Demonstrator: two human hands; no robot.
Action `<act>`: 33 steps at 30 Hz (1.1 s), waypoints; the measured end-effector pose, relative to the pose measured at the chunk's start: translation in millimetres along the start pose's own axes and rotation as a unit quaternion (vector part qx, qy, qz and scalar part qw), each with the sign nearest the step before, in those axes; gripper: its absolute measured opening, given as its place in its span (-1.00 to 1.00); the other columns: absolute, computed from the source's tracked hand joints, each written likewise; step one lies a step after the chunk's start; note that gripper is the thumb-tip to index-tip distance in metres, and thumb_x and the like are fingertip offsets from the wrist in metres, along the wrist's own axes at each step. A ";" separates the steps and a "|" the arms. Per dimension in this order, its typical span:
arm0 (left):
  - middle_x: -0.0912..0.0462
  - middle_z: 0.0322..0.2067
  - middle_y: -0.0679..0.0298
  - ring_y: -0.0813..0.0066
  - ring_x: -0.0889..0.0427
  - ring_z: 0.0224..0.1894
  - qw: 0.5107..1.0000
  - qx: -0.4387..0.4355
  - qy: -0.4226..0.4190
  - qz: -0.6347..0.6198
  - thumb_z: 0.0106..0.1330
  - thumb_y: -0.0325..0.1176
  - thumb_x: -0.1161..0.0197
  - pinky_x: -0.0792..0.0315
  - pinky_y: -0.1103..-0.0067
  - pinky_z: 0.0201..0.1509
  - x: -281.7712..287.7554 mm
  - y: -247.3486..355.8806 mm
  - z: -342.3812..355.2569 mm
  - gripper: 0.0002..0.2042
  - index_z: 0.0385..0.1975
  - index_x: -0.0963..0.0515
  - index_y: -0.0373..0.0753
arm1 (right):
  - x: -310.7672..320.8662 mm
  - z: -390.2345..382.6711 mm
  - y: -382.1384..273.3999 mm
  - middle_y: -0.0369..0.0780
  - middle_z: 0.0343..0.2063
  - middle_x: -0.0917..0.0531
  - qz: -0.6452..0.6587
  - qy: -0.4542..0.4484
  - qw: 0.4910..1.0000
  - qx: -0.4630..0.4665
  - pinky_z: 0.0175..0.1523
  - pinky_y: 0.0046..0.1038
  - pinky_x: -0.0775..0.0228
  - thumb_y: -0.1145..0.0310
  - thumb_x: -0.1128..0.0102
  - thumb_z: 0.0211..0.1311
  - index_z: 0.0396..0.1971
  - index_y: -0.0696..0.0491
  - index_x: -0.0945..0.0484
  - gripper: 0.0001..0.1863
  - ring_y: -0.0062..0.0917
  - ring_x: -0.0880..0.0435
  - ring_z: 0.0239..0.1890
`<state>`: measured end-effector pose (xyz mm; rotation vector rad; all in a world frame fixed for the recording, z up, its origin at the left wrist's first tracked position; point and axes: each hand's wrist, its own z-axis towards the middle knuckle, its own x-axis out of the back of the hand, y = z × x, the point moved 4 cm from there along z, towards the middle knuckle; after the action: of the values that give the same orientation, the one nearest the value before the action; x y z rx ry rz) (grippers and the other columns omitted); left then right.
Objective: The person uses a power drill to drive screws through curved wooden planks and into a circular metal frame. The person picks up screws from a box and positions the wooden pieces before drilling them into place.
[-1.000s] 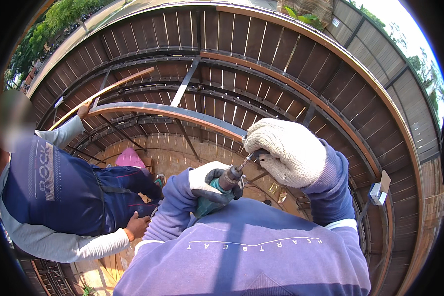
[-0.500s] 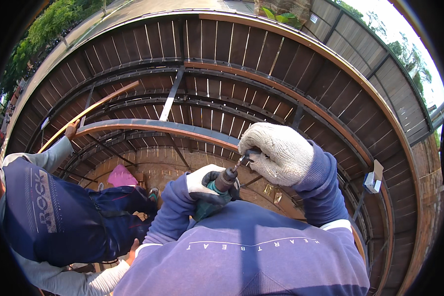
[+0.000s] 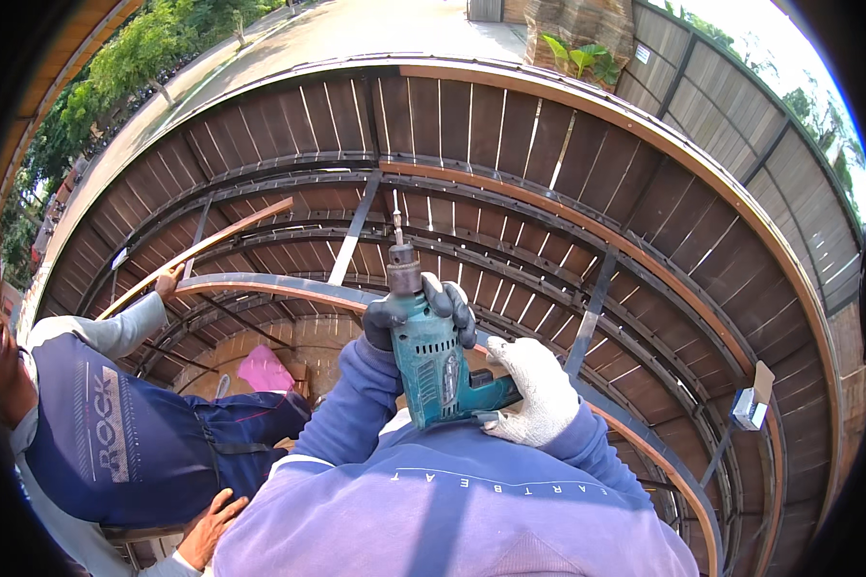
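Observation:
A teal power drill (image 3: 423, 365) with a metal chuck and a bit (image 3: 397, 221) is raised before my chest, the bit pointing away from me. My left hand (image 3: 419, 317), with dark grey glove fingers, is wrapped round the drill just behind the chuck. My right hand (image 3: 531, 389), in a white knit glove, grips the drill at its handle. Behind the drill runs a curved metal rail (image 3: 250, 282) with a wooden strip along its side.
A co-worker (image 3: 144, 423) in dark blue stands at my left, one hand on a long wooden strip (image 3: 231, 231). Concentric rings of dark boards and metal frames surround us. An open box (image 3: 749, 409) rests on the right frame. A pink bag-like object (image 3: 265, 370) lies below.
The drill has swung up and away from my body, bit now pointing forward. My right hand has left the bit's tip and moved back to the handle. My left hand has risen with the drill.

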<state>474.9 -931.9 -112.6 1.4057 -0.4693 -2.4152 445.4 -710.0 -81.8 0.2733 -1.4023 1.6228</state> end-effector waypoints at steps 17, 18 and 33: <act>-0.62 0.06 0.00 -0.04 -0.65 0.18 0.980 0.067 0.043 -0.183 0.41 0.13 -0.25 -0.49 -0.03 0.39 108.4 81.6 120.0 -0.44 0.10 -0.56 -0.28 | -19.7 159.6 9.2 -0.12 -0.49 -0.62 -0.241 0.173 0.948 -0.119 -0.25 -0.16 -0.41 0.30 -0.53 -0.20 0.16 0.24 -0.60 -0.22 -0.20 -0.60 -0.42; -0.62 0.07 0.00 -0.06 -0.65 0.20 0.980 0.070 0.050 -0.182 0.41 0.13 -0.25 -0.49 -0.04 0.39 110.1 93.0 126.8 -0.44 0.10 -0.55 -0.28 | -20.0 174.3 7.3 -0.13 -0.50 -0.62 -0.250 0.175 0.944 -0.126 -0.24 -0.17 -0.41 0.30 -0.53 -0.20 0.16 0.24 -0.60 -0.22 -0.20 -0.61 -0.42; -0.59 -0.04 -0.05 0.03 -0.70 0.05 0.958 0.128 0.057 -0.249 0.41 0.08 -0.29 -0.69 0.08 0.19 213.4 211.7 212.6 -0.47 0.05 -0.52 -0.31 | -40.7 350.9 32.8 -0.02 -0.15 -0.67 -0.337 0.200 0.907 -0.153 -0.10 -0.21 -0.50 0.31 -0.55 -0.18 0.19 0.27 -0.54 -0.19 -0.17 -0.70 -0.23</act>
<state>208.6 -1185.1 -88.9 1.9633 -0.4566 -2.7066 305.4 -1029.8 -18.9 0.1935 -1.0568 0.8145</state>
